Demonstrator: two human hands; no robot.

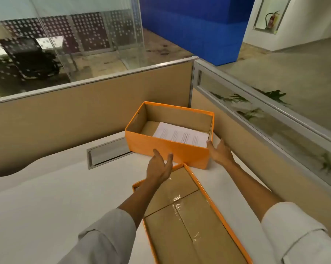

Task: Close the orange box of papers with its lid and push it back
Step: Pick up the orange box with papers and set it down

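The orange box (187,152) stands open in the far right corner of the white desk, with white printed papers (181,134) lying on its bottom. Its orange lid (216,208) lies upside down on the desk just in front of the box, brown inside facing up. My left hand (159,166) hovers over the lid's far end, close to the box's front wall, fingers apart and holding nothing. My right hand (220,152) is at the box's right front corner, fingers spread, touching or nearly touching its side.
Beige partition walls (84,119) close the desk at the back and right, right behind the box. A metal cable slot (107,153) is set in the desk left of the box. Glass panels and a black chair (31,56) lie beyond.
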